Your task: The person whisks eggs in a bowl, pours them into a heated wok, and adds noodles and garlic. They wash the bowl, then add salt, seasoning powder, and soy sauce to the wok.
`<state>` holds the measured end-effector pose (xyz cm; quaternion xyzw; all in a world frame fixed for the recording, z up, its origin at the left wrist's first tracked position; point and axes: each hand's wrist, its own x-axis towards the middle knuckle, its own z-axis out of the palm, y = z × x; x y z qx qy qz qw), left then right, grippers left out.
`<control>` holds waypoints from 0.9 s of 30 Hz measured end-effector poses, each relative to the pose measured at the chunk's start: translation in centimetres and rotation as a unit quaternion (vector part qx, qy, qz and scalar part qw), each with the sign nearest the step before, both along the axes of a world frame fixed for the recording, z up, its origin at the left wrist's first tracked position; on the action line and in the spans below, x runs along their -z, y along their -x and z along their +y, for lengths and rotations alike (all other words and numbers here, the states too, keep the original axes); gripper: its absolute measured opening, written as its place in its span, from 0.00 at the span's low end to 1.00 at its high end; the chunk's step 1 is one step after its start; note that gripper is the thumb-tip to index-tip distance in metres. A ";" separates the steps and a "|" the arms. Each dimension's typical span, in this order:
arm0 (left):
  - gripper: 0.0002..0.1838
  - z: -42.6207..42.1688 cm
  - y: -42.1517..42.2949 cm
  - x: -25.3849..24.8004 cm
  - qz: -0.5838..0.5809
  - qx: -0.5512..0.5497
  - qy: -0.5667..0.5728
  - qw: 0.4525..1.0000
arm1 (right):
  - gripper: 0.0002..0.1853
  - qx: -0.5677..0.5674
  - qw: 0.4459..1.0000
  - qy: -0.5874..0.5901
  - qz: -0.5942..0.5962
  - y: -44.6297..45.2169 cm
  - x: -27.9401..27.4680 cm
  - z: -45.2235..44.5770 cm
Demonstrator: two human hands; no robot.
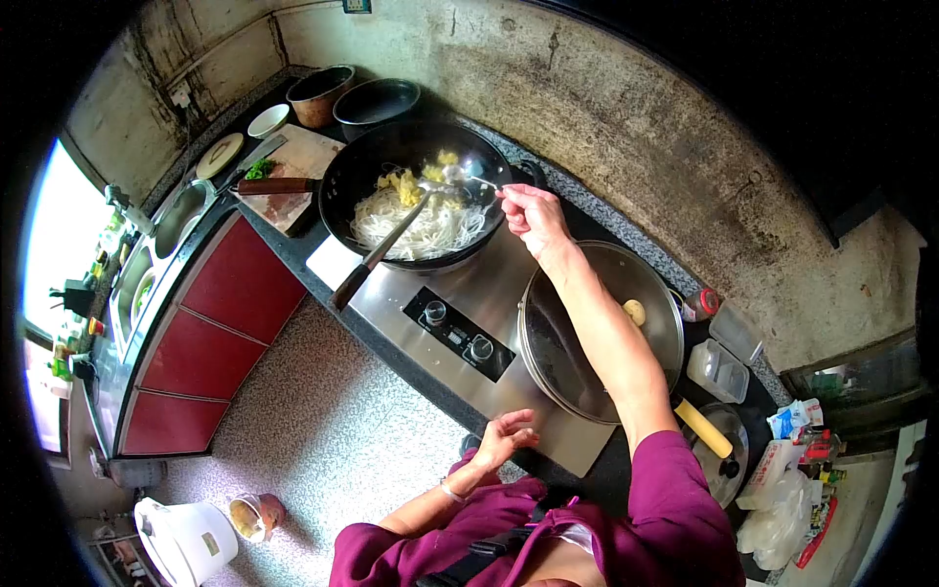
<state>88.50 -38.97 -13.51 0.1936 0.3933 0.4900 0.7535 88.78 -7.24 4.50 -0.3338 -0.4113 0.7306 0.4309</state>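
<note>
My right hand [533, 210] is closed on the thin handle of a small metal spoon [483, 182], held over the wok. Something whitish shows at the spoon's far end, too small to make out. White noodles [421, 230] and yellow pieces that look like scrambled egg [402, 186] lie in the black wok [337, 210]. A spatula [396, 232] rests across the wok's near rim, its dark handle sticking out. Low by the counter's front edge, my left hand [507, 437] is empty, with loosely bent fingers apart.
Under my right forearm stands a large pan with a glass lid [558, 342]. A cutting board [305, 157] with chopped greens [260, 169] lies left of the wok. Stove knobs [435, 313] face me. Plastic containers [719, 370] and a yellow-handled pan [704, 428] are at the right.
</note>
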 end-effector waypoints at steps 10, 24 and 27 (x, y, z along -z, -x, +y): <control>0.20 0.0 0.1 -0.2 0.019 0.022 -0.021 0.999 | 0.05 0.012 0.999 0.030 -0.010 0.0 1.3 -0.8; 0.20 0.1 -1.5 -1.1 0.028 0.073 -0.015 0.997 | 0.05 -0.013 1.000 -0.005 0.019 -2.5 -0.8 -2.1; 0.20 -0.2 -1.9 -1.3 0.043 0.080 -0.020 0.996 | 0.04 -0.008 0.999 0.016 0.031 -1.6 -0.4 -2.3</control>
